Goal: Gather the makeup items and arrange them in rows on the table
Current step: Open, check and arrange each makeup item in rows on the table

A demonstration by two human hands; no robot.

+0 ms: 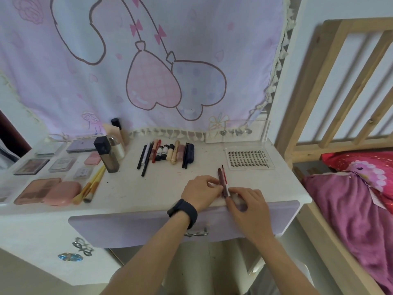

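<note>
On the white dressing table (161, 188), a row of pencils, tubes and small bottles (168, 155) lies side by side at the back centre. Near the front right, two or three slim dark red pencils or brushes (222, 177) lie together. My left hand (202, 191), with a black watch on the wrist, pinches their left side. My right hand (246, 204) pinches their near end from the right. Palettes and compacts (49, 189) sit in rows at the left, with yellow-handled brushes (91, 187) beside them.
A dark-capped bottle (107, 154) and other bottles stand back left. A clear lash tray (248, 158) lies back right, with a clear acrylic stand (236, 130) behind. A pink curtain hangs behind the table. A wooden bed frame (340, 81) and pink bedding (357, 199) are on the right.
</note>
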